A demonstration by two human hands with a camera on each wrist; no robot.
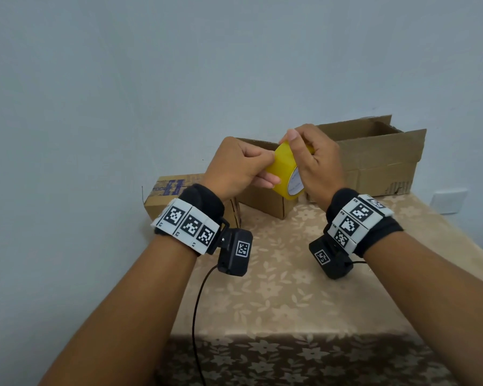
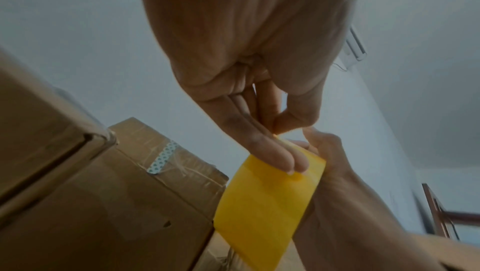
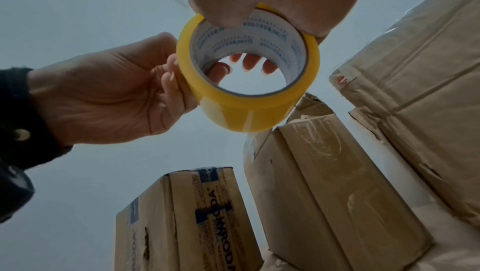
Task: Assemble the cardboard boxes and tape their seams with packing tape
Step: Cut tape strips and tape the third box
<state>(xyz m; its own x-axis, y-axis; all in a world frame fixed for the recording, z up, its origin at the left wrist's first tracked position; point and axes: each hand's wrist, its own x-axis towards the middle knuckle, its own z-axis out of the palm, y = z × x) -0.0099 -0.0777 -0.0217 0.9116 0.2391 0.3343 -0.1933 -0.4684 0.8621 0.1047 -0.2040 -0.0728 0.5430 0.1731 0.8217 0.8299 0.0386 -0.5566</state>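
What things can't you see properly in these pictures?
- Loose end of the tape roll: head view, covered by the left hand fingertips; left wrist view too dim to tell.
- Inside of the open box: head view, hidden by its own walls.
- Middle box: head view, top blocked by both hands, right hand included.
- Core lettering: right wrist view, too blurred to read.

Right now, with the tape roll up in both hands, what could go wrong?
1. The left hand pinches at the yellow tape roll's surface; a freed end may tear or stick back.
2. The roll hangs above the table, held by the right hand; a slip might drop it against the open cardboard box.
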